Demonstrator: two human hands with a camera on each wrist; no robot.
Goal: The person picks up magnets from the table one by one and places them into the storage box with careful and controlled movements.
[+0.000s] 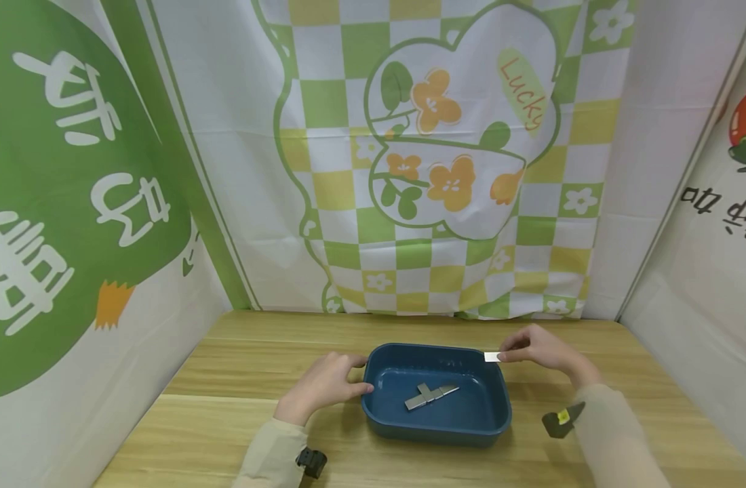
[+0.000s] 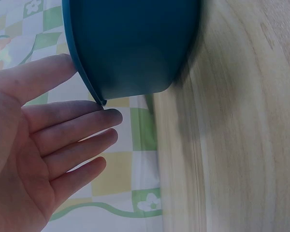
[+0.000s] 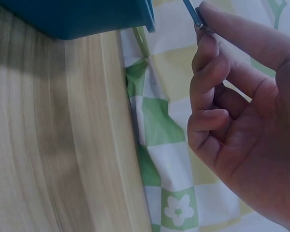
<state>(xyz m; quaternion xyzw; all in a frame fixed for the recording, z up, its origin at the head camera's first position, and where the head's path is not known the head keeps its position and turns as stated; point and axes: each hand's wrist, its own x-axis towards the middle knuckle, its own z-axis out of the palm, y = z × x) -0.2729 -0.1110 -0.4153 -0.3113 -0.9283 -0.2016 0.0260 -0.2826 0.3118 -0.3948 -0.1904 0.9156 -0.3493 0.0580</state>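
A dark blue rectangular plastic bin [image 1: 437, 434] stands on the wooden table. Inside it, several small flat silver metal pieces [image 1: 430, 395] lie overlapped in a rough cross. My left hand [image 1: 327, 386] rests at the bin's left end, thumb and forefinger touching the rim, the other fingers extended in the left wrist view. My right hand [image 1: 540, 352] pinches a small flat shiny rectangular piece [image 1: 492, 356] between thumb and fingertips. That piece overlaps the bin's right back corner in the head view. From the right wrist, the same piece shows as a thin strip, nearly edge-on.
The wooden table [image 1: 251, 346] reaches back to a hanging checkered cloth [image 1: 409, 264]. Printed cloth walls [image 1: 184, 352] stand at the left and right. A black device [image 1: 312, 462] is strapped on the left sleeve, another [image 1: 559, 421] on the right.
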